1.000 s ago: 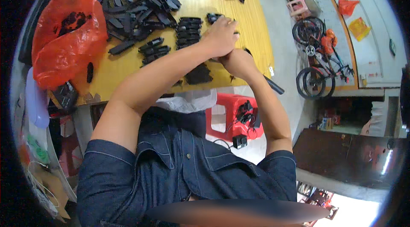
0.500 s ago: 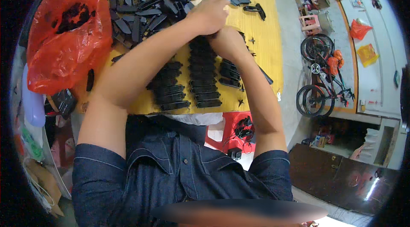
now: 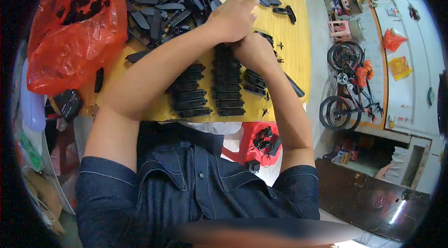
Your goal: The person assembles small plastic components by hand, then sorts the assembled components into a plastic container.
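Observation:
My left hand reaches across the yellow table and meets my right hand above the far end of a middle row of black plastic pieces. The right hand's fingers are curled into a closed grip. On the left hand the fingers bend over toward the right. Whatever lies between the two hands is hidden by them. Another row of black pieces is stacked to the left, and a shorter group sits beside my right forearm. Beyond my left arm spreads a loose heap of long black plastic parts.
A red plastic bag with small black parts covers the table's left side. A T-shaped black piece and small cross-shaped bits lie at the right. Below the near edge is a red stool with cables. Bicycles stand farther right.
The view has shifted slightly, so the table's things sit a little farther right. My left hand's fingers look more spread; both hands stay together over the middle row.

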The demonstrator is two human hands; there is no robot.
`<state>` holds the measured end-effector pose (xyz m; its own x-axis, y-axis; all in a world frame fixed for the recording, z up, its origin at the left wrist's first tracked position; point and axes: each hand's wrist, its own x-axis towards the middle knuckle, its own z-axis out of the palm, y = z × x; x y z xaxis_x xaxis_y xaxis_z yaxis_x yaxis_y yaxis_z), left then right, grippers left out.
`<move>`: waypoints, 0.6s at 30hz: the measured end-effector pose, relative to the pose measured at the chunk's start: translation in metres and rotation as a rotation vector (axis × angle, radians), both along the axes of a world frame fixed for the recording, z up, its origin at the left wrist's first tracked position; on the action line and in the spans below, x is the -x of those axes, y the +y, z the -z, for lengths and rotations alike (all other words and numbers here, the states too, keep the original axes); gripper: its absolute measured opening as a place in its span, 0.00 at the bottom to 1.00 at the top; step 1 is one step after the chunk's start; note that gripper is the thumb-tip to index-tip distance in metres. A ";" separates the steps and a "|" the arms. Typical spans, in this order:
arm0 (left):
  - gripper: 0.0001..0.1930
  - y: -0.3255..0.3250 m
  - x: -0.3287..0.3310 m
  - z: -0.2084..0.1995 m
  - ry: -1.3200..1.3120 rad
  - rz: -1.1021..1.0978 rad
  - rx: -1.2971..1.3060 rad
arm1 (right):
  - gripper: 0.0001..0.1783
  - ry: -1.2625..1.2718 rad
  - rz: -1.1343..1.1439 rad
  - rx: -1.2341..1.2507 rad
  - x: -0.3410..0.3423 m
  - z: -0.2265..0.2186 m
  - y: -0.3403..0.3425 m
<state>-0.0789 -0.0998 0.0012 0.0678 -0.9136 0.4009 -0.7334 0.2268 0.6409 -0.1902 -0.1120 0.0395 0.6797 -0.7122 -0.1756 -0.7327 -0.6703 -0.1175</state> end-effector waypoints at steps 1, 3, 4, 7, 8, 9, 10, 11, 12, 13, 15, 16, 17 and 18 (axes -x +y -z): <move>0.22 0.000 -0.001 0.001 0.106 0.031 0.038 | 0.15 -0.004 0.018 0.011 0.002 0.002 0.005; 0.22 -0.004 -0.002 0.001 0.112 -0.016 0.082 | 0.14 -0.011 0.063 0.021 0.002 0.003 0.011; 0.22 -0.003 0.000 0.002 0.118 -0.029 0.089 | 0.15 -0.015 0.088 0.020 0.001 0.002 0.013; 0.22 -0.010 -0.005 -0.006 0.017 -0.069 0.049 | 0.16 0.019 0.006 0.029 0.000 0.000 0.003; 0.22 -0.007 -0.003 -0.006 0.017 -0.071 0.058 | 0.16 0.018 0.004 0.038 0.002 -0.001 0.006; 0.23 -0.001 -0.002 -0.005 0.044 -0.089 0.064 | 0.16 -0.025 0.019 0.024 0.003 -0.003 0.012; 0.23 0.004 -0.002 -0.004 0.072 -0.106 0.067 | 0.17 -0.068 0.034 0.007 0.003 -0.004 0.019; 0.23 0.004 -0.005 -0.005 0.038 -0.108 0.088 | 0.15 -0.024 0.003 -0.023 0.001 -0.010 0.020; 0.23 0.006 -0.004 -0.006 0.043 -0.102 0.091 | 0.15 -0.020 0.009 -0.019 0.002 -0.010 0.020; 0.23 0.009 -0.003 -0.006 0.113 -0.041 -0.014 | 0.14 0.049 0.021 -0.026 0.004 -0.008 0.019; 0.22 0.018 0.004 -0.002 0.098 -0.024 -0.001 | 0.12 0.101 0.049 -0.024 0.008 0.001 0.026; 0.22 0.019 0.003 0.000 0.102 -0.030 -0.010 | 0.12 0.105 0.043 -0.033 0.007 0.003 0.027; 0.22 0.017 -0.001 0.000 0.125 -0.025 0.036 | 0.13 0.062 0.038 -0.011 0.005 0.003 0.027; 0.22 0.012 -0.004 -0.005 0.148 -0.011 0.100 | 0.13 0.018 0.041 0.029 0.003 0.000 0.023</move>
<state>-0.0749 -0.0873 0.0057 0.1430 -0.8686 0.4744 -0.6355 0.2868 0.7168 -0.1932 -0.0888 0.0399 0.6466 -0.7444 -0.1667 -0.7616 -0.6425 -0.0852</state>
